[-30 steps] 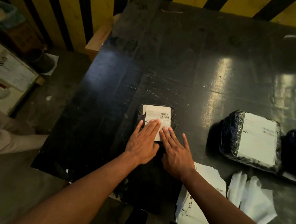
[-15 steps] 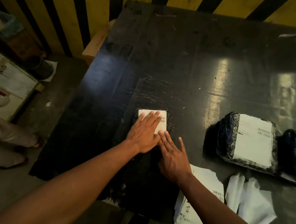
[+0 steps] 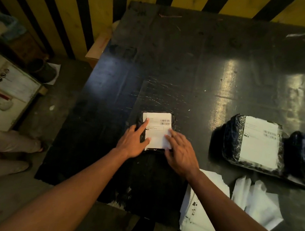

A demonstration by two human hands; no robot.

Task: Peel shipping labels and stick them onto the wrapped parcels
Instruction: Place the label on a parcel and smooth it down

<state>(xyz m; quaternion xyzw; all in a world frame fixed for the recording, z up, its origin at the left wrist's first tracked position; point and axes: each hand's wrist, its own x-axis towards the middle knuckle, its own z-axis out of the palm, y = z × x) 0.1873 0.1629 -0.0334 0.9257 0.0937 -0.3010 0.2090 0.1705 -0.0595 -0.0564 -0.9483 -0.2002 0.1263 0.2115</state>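
A small parcel in black wrap (image 3: 173,120) lies on the black table (image 3: 186,64), with a white shipping label (image 3: 157,133) covering its top. My left hand (image 3: 133,142) rests flat on the parcel's left side, its straight fingers touching the label's left edge. At the label's right edge, my right hand (image 3: 182,155) presses down with flat fingers. A larger black-wrapped parcel (image 3: 235,137) with its own white label (image 3: 260,142) lies to the right. A stack of label sheets (image 3: 196,214) sits at the table's near edge under my right forearm.
Loose white backing papers (image 3: 256,200) lie right of the sheet stack. Another dark parcel (image 3: 303,146) sits at the far right. A yellow and black striped wall (image 3: 65,13) stands behind. Another person's legs (image 3: 10,143) and a white box (image 3: 8,90) are on the left floor.
Both hands have slid apart from the middle of the label to its left and right edges, uncovering the label's face. The view has tilted slightly.
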